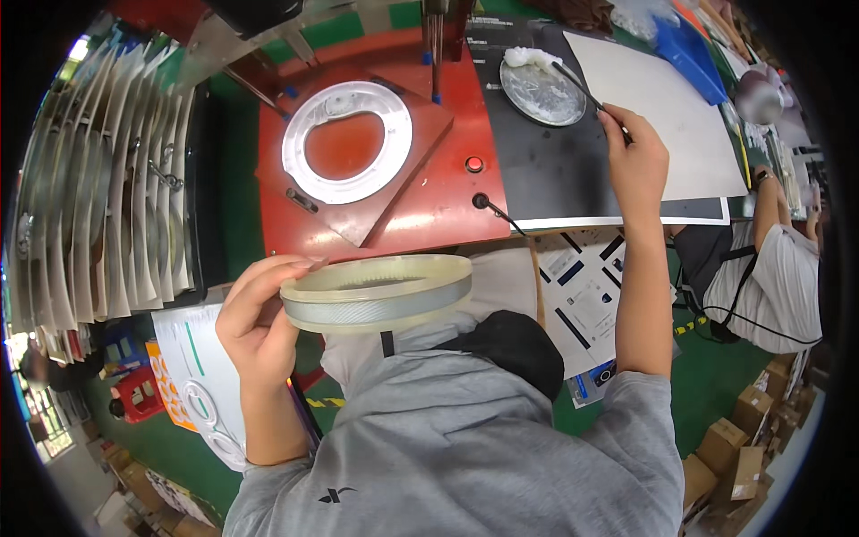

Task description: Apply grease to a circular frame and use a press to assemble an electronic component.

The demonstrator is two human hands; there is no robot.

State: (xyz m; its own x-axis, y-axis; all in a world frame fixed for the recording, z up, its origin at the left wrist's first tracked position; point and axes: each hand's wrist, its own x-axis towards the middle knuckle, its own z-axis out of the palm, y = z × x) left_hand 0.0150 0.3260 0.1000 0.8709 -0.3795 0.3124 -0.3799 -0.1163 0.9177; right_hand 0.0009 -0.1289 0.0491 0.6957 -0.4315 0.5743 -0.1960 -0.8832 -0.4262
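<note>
My left hand [258, 327] grips the left side of a round, pale yellowish ring [380, 309] with a grey band around its outer wall. The ring is tilted and held in front of my chest, off the table edge. Out to the upper right, my right hand [639, 157] pinches a thin dark stick-like tool [580, 84]. Its far tip reaches a lump of white material [531, 59] at the back rim of a shallow round dish [548, 123]. White smears cover the inside of the dish. Whether the tool ends in bristles cannot be told.
A red machine bed [420, 210] carries a white ring-shaped part [300, 148] on a turned plate, with a red button [474, 165] nearby. Metal posts rise behind. Hanging sheets [98, 179] stand left. A blue tray [687, 58] lies far right. Another person [761, 277] sits right.
</note>
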